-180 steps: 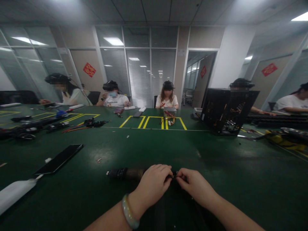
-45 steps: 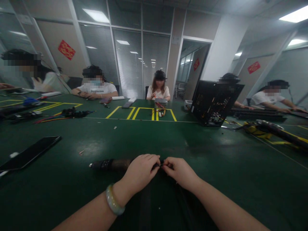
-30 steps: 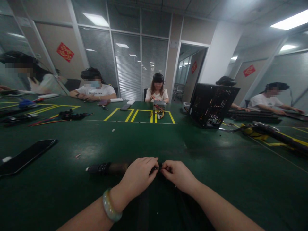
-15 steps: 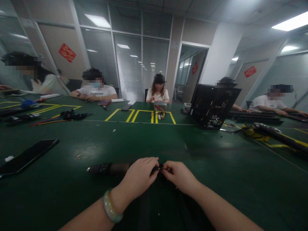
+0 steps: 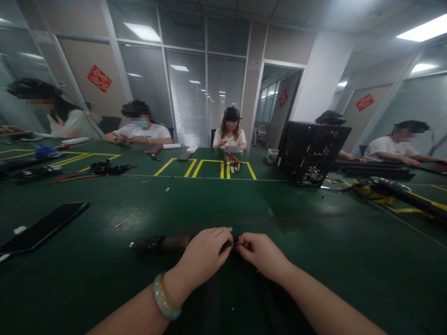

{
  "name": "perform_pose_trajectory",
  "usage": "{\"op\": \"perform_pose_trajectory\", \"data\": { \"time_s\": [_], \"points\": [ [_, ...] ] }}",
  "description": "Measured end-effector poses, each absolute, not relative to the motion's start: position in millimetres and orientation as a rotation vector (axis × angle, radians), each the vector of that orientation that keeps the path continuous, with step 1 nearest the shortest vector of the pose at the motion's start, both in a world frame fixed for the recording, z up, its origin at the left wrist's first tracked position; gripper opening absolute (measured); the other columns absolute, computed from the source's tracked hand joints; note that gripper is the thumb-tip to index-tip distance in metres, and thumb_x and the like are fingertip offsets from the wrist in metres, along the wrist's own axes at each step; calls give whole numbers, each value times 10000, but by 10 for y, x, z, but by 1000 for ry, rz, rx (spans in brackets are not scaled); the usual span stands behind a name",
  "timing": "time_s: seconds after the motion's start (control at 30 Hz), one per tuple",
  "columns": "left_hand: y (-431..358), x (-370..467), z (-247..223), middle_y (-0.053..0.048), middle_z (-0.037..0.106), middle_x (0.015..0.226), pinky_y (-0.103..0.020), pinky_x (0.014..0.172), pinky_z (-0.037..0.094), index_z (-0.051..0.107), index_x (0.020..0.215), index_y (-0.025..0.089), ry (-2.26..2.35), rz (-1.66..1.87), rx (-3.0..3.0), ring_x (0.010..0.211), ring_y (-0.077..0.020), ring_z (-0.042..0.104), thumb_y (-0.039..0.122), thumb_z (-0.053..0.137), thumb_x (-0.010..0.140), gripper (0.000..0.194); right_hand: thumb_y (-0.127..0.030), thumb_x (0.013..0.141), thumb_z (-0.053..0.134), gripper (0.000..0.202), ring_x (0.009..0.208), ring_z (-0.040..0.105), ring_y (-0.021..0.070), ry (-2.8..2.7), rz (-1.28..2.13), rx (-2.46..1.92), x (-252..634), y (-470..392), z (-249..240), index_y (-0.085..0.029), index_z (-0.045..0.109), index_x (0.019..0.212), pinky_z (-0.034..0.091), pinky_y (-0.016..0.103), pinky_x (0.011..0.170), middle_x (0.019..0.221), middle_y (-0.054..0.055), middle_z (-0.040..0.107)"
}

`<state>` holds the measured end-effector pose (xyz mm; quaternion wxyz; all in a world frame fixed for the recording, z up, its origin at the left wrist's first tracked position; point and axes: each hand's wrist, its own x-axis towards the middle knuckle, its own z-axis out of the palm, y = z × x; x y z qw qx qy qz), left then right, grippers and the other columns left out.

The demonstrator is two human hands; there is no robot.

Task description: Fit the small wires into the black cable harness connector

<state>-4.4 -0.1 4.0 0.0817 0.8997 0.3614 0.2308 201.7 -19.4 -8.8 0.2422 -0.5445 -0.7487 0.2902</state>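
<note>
A dark electric screwdriver lies lengthwise on the green table, its silver tip to the left and a brownish band round its body. Curled over its right-hand end is my left hand, closed, with a pale bangle on the wrist. My right hand is closed in a pinch just to the right of it, thumb and forefinger together against that rear end. Between the two hands a small dark part with a tiny shiny spot shows; the fingers hide what it is.
To the left lies a black phone-like slab. Bundled cables sit farther left. A black computer case stands at the right, with a dark tool and yellow material beyond it. Several co-workers sit round the table.
The whole view has shifted slightly, so things appear a little farther right. Both hands keep nearly the same closed pose at the screwdriver's rear end.
</note>
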Motion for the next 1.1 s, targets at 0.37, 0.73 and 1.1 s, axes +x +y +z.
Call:
{"op": "perform_pose_trajectory", "data": {
  "time_s": [0.37,0.73,1.1],
  "points": [
    [15,-46,30,-20,617,1225,-416,951,454,608,949,232,1061,695,2683,1105,-218,579,161,576,861,118,-247,895,568,111,613,561,115,-2061,766,-1519,1996,-211,-43,-194,657,855,360,200,549,711,-30,646],
    [7,-47,18,-48,616,1215,-407,945,464,597,971,211,1092,730,2641,1101,-227,581,192,605,845,128,-247,894,563,123,614,555,115,-2053,761,-1513,2010,-202,-75,-190,655,837,368,198,554,704,-30,637],
    [6,-35,33,-24,610,1229,-401,964,450,601,1047,236,1070,698,2704,1111,-219,576,144,574,848,221,-273,906,557,131,611,565,116,-2060,788,-1531,2011,-194,-71,-205,660,860,361,200,534,718,-34,648]
  ]
}}
